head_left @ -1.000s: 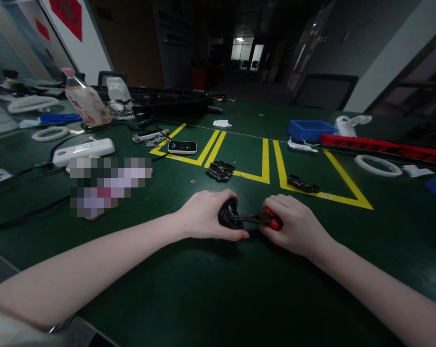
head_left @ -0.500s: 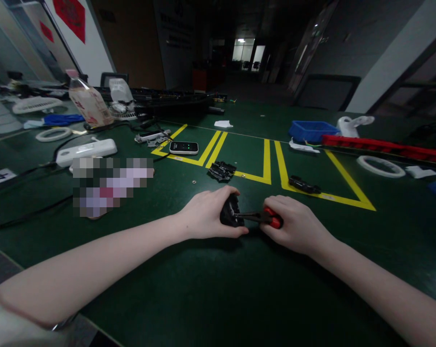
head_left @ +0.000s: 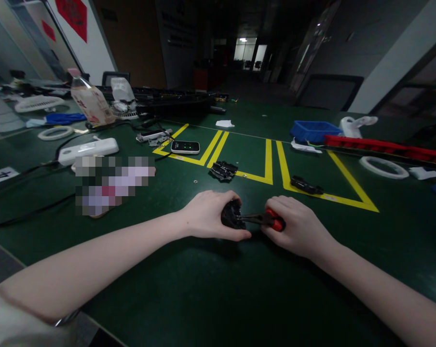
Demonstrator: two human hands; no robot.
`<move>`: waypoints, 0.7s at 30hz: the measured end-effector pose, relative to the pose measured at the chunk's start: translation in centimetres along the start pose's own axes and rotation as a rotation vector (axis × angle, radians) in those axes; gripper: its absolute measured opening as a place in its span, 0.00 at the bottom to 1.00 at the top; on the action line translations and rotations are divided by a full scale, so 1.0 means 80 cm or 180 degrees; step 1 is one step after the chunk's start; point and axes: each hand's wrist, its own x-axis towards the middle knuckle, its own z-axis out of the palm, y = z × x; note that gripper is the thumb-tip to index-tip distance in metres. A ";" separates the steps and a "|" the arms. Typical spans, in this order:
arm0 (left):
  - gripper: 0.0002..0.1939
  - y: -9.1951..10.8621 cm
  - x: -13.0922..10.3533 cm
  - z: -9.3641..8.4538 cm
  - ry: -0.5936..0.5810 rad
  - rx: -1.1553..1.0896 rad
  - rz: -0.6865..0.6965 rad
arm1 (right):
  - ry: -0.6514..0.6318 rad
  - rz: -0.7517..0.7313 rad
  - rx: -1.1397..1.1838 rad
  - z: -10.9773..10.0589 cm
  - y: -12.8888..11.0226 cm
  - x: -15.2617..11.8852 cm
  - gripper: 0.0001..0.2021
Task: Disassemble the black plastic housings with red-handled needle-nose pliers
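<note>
Just below the middle of the frame, the left hand (head_left: 209,214) was curled around a small black part (head_left: 231,215), thumb under it and fingers over its top, holding it down on the green worktop (head_left: 211,289). Right beside it, the right hand (head_left: 301,226) was closed on the red handle of a screwdriver (head_left: 266,219), whose dark shaft lay nearly level and pointed left, its tip touching the black part. Both forearms came in from the lower corners of the frame.

Above the hands, yellow tape (head_left: 268,161) marked out boxes on the worktop. A black clip (head_left: 223,170) lay on the tape line above the left hand, and another black piece (head_left: 305,184) lay on the line above the right hand. A small device (head_left: 184,147) with green lights sat inside the left box. At the upper right stood a blue bin (head_left: 314,131), with a red strip (head_left: 384,147) and a white ring (head_left: 383,167) further right. At the upper left were a white power strip (head_left: 89,149), dark cables and a bottle (head_left: 89,102). A blurred patch covered something in the left centre.
</note>
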 end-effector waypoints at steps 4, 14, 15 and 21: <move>0.36 -0.001 0.000 0.001 0.0000 0.0015 0.0024 | -0.0002 -0.0021 0.0051 0.002 0.004 0.000 0.06; 0.36 0.008 -0.005 -0.004 0.0069 -0.0084 0.0088 | -0.0192 0.0011 0.0170 -0.003 0.001 0.005 0.06; 0.36 0.011 -0.007 -0.006 0.0087 -0.0160 0.0070 | -0.0203 0.0026 0.0189 -0.003 0.002 0.005 0.06; 0.36 0.019 -0.010 -0.014 0.0110 -0.0280 0.0027 | -0.0169 0.0049 0.0226 0.002 0.009 0.005 0.06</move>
